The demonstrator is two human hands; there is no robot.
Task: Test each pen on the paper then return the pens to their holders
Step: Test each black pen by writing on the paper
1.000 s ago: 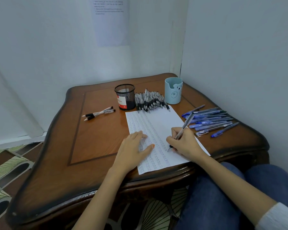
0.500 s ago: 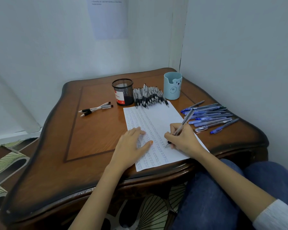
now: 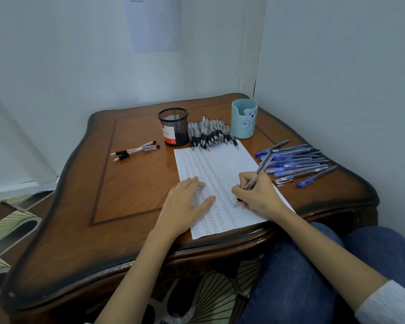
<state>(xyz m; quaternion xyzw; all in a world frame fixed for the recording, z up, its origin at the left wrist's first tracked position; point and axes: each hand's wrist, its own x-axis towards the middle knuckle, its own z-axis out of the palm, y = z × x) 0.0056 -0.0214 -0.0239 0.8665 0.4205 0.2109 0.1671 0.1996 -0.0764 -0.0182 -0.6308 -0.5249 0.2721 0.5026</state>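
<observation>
A white sheet of paper (image 3: 229, 160) covered with rows of small scribbles lies on the wooden table. My right hand (image 3: 258, 195) grips a blue pen (image 3: 258, 170) with its tip on the paper's lower right part. My left hand (image 3: 185, 206) lies flat on the sheet's left side, fingers spread. Behind the paper lies a pile of black pens (image 3: 209, 134), flanked by a black mesh holder (image 3: 173, 128) and a light blue bear cup (image 3: 243, 119). Several blue pens (image 3: 297, 163) lie to the right. Two black pens (image 3: 136, 150) lie apart at the left.
The brown table (image 3: 103, 206) stands in a corner, with walls close behind and to the right. My knees in blue jeans (image 3: 313, 265) sit at the table's front right edge. A patterned floor shows at the left.
The view has shifted slightly. My right hand keeps the pen tip on the paper, moving only a little; my left hand stays flat on the sheet.
</observation>
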